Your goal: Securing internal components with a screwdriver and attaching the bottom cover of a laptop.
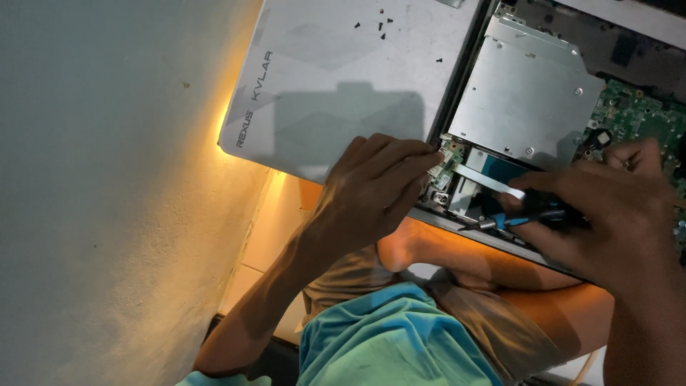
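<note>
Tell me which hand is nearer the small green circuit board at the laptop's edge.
Left. The left hand has fingertips touching the small green circuit board; the right hand holds a screwdriver off to its right.

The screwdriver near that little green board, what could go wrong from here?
1. The screwdriver in the right hand lies close to the flat ribbon cable; a slip might nick it.
2. The left hand has bare fingertips on the small green board, so it might get bent or stressed.
3. The loose screws on the grey mat could roll off.
</note>
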